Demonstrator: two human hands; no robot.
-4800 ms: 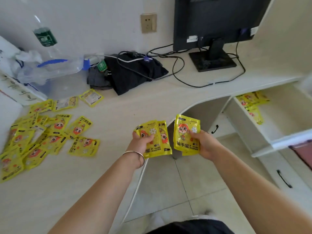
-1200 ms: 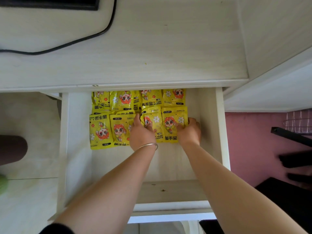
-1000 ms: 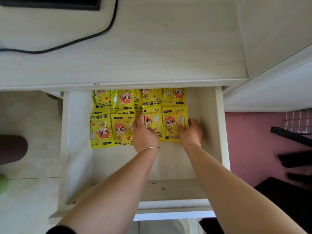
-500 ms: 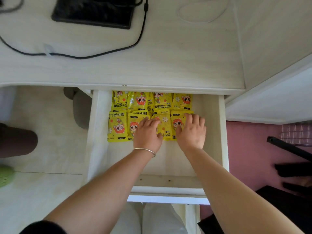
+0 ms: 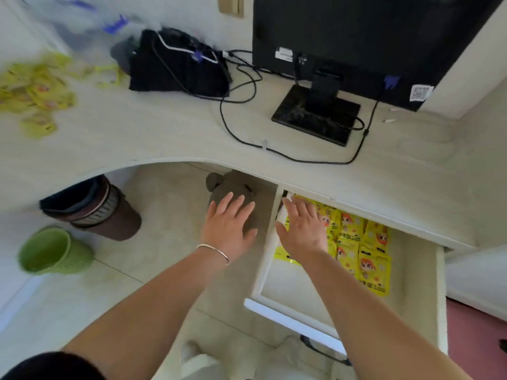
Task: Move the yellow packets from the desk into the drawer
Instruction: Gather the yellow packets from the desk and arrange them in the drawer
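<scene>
Several yellow packets (image 5: 365,250) lie in rows in the open white drawer (image 5: 411,272) under the desk at the right. More yellow packets (image 5: 35,89), blurred, lie spread on the desk (image 5: 164,133) at the far left. My left hand (image 5: 229,224) is out of the drawer, over the floor to its left, fingers straight and holding nothing. My right hand (image 5: 301,229) hovers over the drawer's left edge, fingers straight and empty, covering some packets.
A black monitor (image 5: 356,45) on its stand, cables (image 5: 247,119) and a black bundle (image 5: 175,64) sit on the desk's back. Under the desk are a brown bin (image 5: 96,209), a green bin (image 5: 52,250) and a grey plush toy (image 5: 236,187).
Both hands have left the packets in the drawer and moved left, empty and spread. The view has swung left and up, bringing the desk top and the packets on it into sight.
</scene>
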